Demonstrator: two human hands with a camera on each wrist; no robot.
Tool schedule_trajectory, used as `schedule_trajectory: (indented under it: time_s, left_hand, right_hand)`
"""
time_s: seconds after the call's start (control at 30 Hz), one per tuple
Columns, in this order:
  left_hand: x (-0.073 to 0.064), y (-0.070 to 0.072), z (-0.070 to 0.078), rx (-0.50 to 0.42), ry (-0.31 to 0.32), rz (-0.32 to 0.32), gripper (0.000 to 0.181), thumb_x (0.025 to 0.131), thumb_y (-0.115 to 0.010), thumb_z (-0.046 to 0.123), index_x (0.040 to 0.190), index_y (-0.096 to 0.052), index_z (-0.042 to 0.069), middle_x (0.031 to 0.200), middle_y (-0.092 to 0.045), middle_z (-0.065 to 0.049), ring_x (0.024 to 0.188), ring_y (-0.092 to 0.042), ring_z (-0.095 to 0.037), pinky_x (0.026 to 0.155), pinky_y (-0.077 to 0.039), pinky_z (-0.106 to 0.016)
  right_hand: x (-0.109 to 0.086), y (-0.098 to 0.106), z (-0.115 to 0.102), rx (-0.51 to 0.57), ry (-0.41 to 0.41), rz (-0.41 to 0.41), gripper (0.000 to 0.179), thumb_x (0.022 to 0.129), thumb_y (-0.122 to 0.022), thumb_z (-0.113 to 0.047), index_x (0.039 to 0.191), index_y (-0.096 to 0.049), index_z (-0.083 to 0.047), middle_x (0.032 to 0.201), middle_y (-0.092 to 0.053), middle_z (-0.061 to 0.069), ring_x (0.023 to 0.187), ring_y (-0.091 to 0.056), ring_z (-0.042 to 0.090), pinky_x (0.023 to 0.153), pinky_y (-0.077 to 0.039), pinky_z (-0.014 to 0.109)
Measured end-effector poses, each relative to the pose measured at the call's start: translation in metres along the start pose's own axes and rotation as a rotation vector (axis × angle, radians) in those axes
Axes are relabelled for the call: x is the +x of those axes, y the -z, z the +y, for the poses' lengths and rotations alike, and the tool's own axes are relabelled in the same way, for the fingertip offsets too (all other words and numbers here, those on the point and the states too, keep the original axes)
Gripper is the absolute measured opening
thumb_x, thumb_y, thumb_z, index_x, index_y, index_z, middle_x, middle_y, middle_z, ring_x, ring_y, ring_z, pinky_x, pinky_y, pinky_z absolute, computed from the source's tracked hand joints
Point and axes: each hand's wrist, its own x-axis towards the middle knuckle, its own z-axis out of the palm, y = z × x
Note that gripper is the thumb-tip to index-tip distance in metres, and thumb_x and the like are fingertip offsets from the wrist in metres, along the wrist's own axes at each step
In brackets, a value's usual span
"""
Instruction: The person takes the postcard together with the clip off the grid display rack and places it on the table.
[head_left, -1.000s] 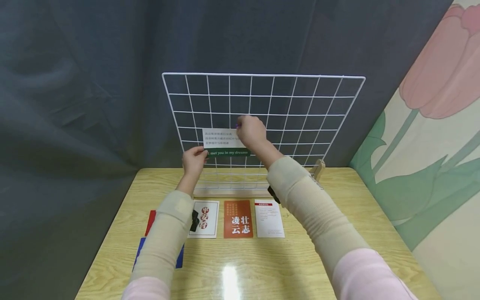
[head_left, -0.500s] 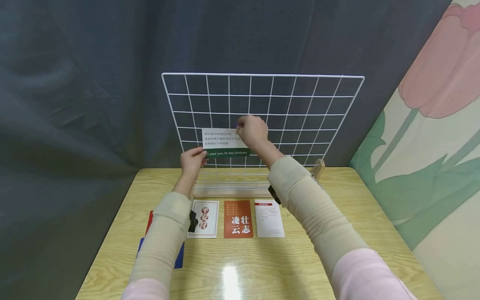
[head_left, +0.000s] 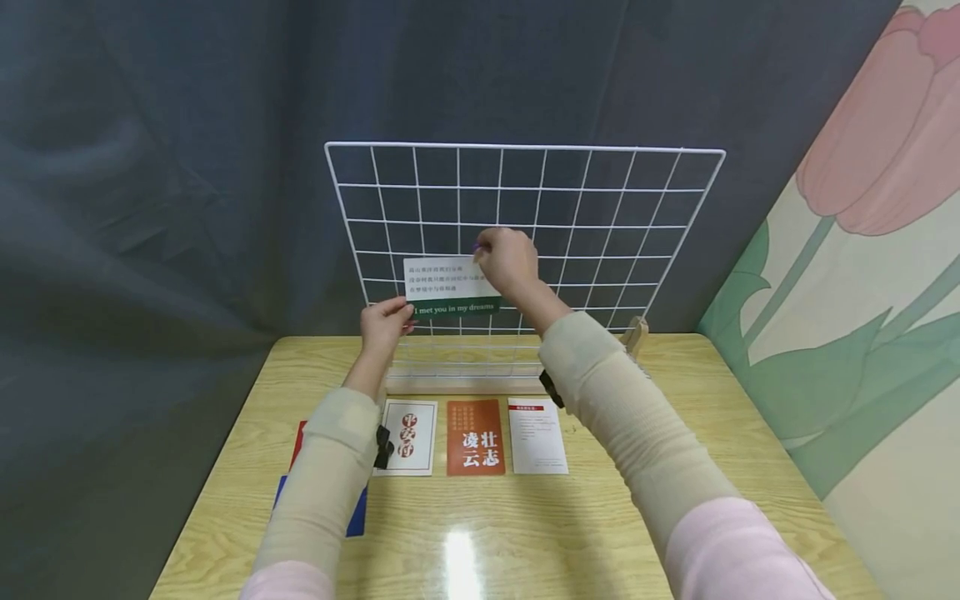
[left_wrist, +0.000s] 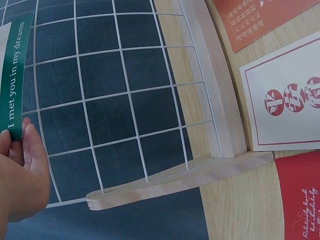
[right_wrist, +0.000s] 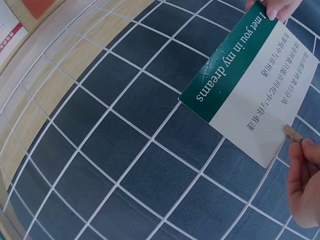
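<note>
A white and green card (head_left: 442,279) lettered "I met you in my dreams" lies against the white wire grid (head_left: 592,208). My left hand (head_left: 385,323) pinches the card's lower left corner between thumb and fingers. At its upper right edge, my right hand (head_left: 510,260) pinches a small wooden clothespin (right_wrist: 294,134). In the right wrist view the clothespin's tip sits on the card's edge beside a grid wire; whether it bites the wire is hard to see. The left wrist view shows only part of the card (left_wrist: 14,75), with the left hand (left_wrist: 22,172) at its corner.
The grid stands in a wooden base (head_left: 465,385) on a wood-grain table (head_left: 480,533). In front lie a white card with red characters (head_left: 414,437), an orange card (head_left: 476,437), a white text card (head_left: 538,437), a red card (left_wrist: 300,195) and a blue card (head_left: 357,512). A dark curtain (head_left: 187,167) hangs behind.
The card's lower edge has tilted and shifted down very slightly, and my left hand has moved a little left and down with it. My right hand stays at the upper right edge.
</note>
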Motion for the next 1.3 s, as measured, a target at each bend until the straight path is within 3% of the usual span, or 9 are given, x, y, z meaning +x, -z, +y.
schedule_trajectory:
  time_s: [0.27,0.53,0.77,0.97,1.1,1.23,1.3]
  left_hand:
    - [-0.003,0.003,-0.002,-0.009,0.015,-0.012,0.028,0.081,-0.057,0.0,0.108,-0.056,-0.004,0.101,-0.057,-0.02,0.065,-0.058,-0.013,0.061,-0.05,-0.02]
    - [-0.003,0.007,-0.008,-0.021,0.007,-0.009,0.027,0.08,-0.058,-0.001,0.107,-0.057,-0.005,0.099,-0.057,-0.021,0.07,-0.059,-0.022,0.068,-0.05,-0.028]
    - [-0.007,0.012,-0.014,-0.026,0.024,-0.022,0.028,0.081,-0.057,-0.001,0.108,-0.056,-0.006,0.102,-0.055,-0.021,0.062,-0.058,-0.01,0.067,-0.05,-0.026]
    - [-0.011,0.016,-0.02,-0.06,0.032,-0.025,0.029,0.08,-0.057,-0.003,0.109,-0.054,-0.009,0.103,-0.054,-0.024,0.059,-0.058,-0.008,0.069,-0.049,-0.029]
    - [-0.012,0.019,-0.024,-0.064,0.036,-0.012,0.029,0.08,-0.056,-0.004,0.108,-0.053,-0.011,0.102,-0.053,-0.026,0.057,-0.058,-0.006,0.063,-0.05,-0.024]
    - [-0.014,0.02,-0.029,-0.067,0.045,-0.017,0.029,0.08,-0.056,-0.005,0.108,-0.053,-0.011,0.1,-0.053,-0.023,0.059,-0.057,-0.006,0.059,-0.05,-0.019]
    - [-0.015,0.021,-0.031,-0.069,0.043,-0.018,0.029,0.08,-0.056,-0.005,0.108,-0.052,-0.012,0.099,-0.051,-0.02,0.06,-0.057,-0.006,0.064,-0.05,-0.023]
  right_hand:
    - [0.0,0.002,0.001,0.029,-0.003,-0.002,0.015,0.082,-0.056,-0.012,0.092,-0.067,-0.008,0.084,-0.065,0.001,0.075,-0.057,0.018,0.063,-0.045,0.03]
    - [-0.003,0.001,0.002,0.069,0.019,0.021,0.013,0.083,-0.056,-0.012,0.091,-0.066,-0.007,0.081,-0.064,0.002,0.069,-0.055,0.015,0.059,-0.044,0.028]
    - [-0.012,0.0,0.004,0.144,0.021,0.032,0.012,0.083,-0.055,-0.011,0.089,-0.065,-0.006,0.082,-0.064,0.003,0.068,-0.055,0.014,0.059,-0.043,0.026]
    - [-0.021,-0.003,0.005,0.203,0.027,0.07,0.01,0.082,-0.056,-0.01,0.086,-0.065,-0.006,0.08,-0.064,0.002,0.064,-0.054,0.014,0.056,-0.042,0.026]
    - [-0.027,-0.009,0.008,0.237,0.027,0.074,0.011,0.083,-0.056,-0.01,0.087,-0.064,-0.005,0.08,-0.064,0.002,0.063,-0.054,0.014,0.055,-0.042,0.025]
    - [-0.034,-0.014,0.013,0.25,0.034,0.083,0.012,0.083,-0.055,-0.008,0.088,-0.064,-0.004,0.08,-0.064,0.003,0.064,-0.055,0.014,0.053,-0.043,0.025]
    - [-0.037,-0.016,0.015,0.255,0.039,0.092,0.012,0.083,-0.055,-0.008,0.089,-0.064,-0.003,0.081,-0.064,0.004,0.067,-0.056,0.014,0.055,-0.044,0.025]
